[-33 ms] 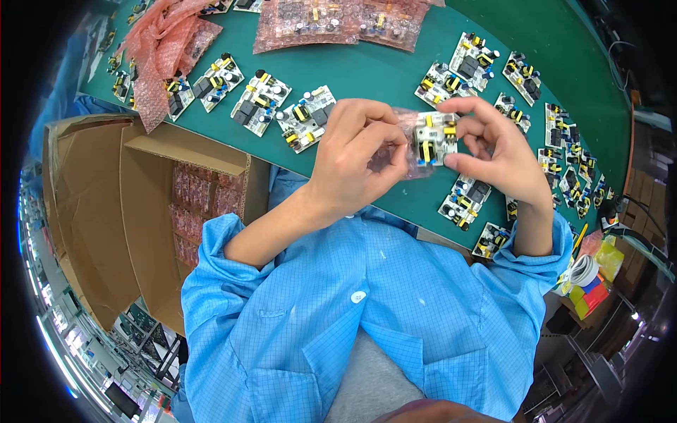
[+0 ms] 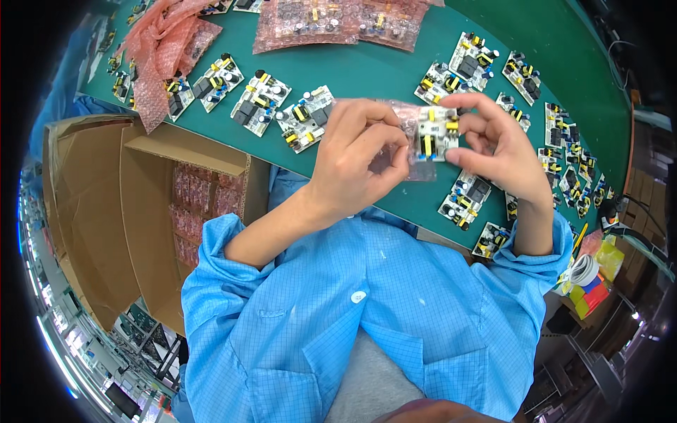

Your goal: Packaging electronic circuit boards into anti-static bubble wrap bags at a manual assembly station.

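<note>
Above the near edge of the table, my left hand (image 2: pixel 356 151) is closed on a pink bubble-wrap bag (image 2: pixel 421 171), its thumb and forefinger curled together. My right hand (image 2: pixel 497 144) grips the right edge of a white circuit board (image 2: pixel 430 130) between thumb and fingers. Yellow and black parts stand on the board's upper face. The board's left end meets the bag's mouth; how far it sits inside is hard to see behind my left fingers. Just below my right hand lies another circuit board (image 2: pixel 465 199) on the green table (image 2: pixel 352 74).
Loose boards (image 2: pixel 261 102) lie to the left, with several more (image 2: pixel 564 127) spread on the right. Bagged boards (image 2: pixel 307 25) lie at the far side beside a heap of pink bubble wrap (image 2: pixel 166 42). An open carton (image 2: pixel 151 211) at my left holds pink-wrapped packs (image 2: pixel 190 197).
The circuit board and my right fingertips have shifted very slightly up and to the right. My left hand keeps its place on the bag.
</note>
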The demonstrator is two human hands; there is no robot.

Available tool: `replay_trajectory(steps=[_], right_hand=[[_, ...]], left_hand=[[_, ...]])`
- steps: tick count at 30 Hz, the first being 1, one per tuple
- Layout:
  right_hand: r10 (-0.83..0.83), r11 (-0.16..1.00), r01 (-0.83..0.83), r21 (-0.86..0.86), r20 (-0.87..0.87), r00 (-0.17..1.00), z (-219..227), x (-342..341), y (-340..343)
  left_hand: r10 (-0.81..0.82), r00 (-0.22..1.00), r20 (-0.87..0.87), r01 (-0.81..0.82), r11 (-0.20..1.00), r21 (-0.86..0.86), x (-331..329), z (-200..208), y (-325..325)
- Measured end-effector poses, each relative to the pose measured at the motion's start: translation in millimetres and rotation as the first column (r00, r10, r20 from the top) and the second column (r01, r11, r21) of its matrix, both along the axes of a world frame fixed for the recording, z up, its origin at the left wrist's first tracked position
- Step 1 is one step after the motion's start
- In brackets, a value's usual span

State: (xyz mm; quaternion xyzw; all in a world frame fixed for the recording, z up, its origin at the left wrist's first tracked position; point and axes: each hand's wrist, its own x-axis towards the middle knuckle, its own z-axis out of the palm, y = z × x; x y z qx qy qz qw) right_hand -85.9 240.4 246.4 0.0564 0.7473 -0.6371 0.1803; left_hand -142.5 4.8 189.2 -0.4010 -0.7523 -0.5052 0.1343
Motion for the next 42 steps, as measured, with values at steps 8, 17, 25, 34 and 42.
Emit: replay_trajectory(steps=[8, 17, 25, 34, 42], right_hand=[[0.005, 0.998, -0.001, 0.059, -0.081, 0.997, 1.5, 3.9, -6.5], [-0.167, 0.955, 0.171, -0.242, 0.034, 0.985, -2.4, 1.4, 1.3], [-0.185, 0.972, 0.179, -0.153, -0.023, 0.983, 16.8, 2.4, -5.4], [-0.265, 0.938, 0.236, -0.253, -0.091, 0.96, -0.9, -0.3, 0.5], [-0.315, 0.903, 0.26, -0.342, -0.114, 0.942, -5.4, -0.7, -2.7]], left_hand=[[0.04, 0.998, -0.055, -0.04, 0.999, 0.001, -12.0, 9.8, 10.7], [-0.009, 0.988, -0.157, 0.013, 1.0, 0.021, -15.4, 23.9, 23.1], [-0.029, 0.987, -0.157, 0.028, 1.0, -0.008, -25.8, 42.4, 37.7], [0.043, 0.987, -0.154, -0.066, 0.988, -0.143, -24.7, 56.0, 44.6], [0.058, 0.97, -0.234, -0.086, 0.99, -0.111, -26.4, 54.5, 49.2]])
